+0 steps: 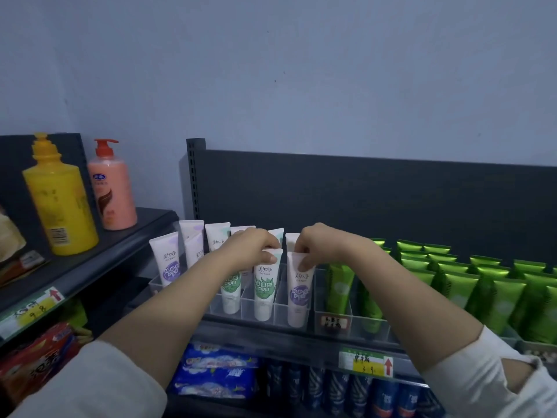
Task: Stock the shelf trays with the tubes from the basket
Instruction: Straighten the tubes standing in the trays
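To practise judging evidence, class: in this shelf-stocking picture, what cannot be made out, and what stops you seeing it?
Head view:
1. The basket: outside the frame.
2. Top ends of the green-labelled white plastic tube and the purple-labelled white plastic tube: covered by the pinching left hand and right hand.
3. Yellow-and-white paper price label: handwriting too blurred.
4. Dark blue striped packs at the bottom: cut by the frame's lower edge.

A shop aisle: dark metal shelving (361, 191) with a slotted upright. Handwritten price labels (366, 361) sit along the shelves' front edges. Clear trays (280, 307) hold white tubes (164, 260) in rows, with ranks of identical green tubes (494, 285) beside them. Large bottles (60, 206) stand on the neighbouring shelf, and wrapped packs (217, 371) lie below.
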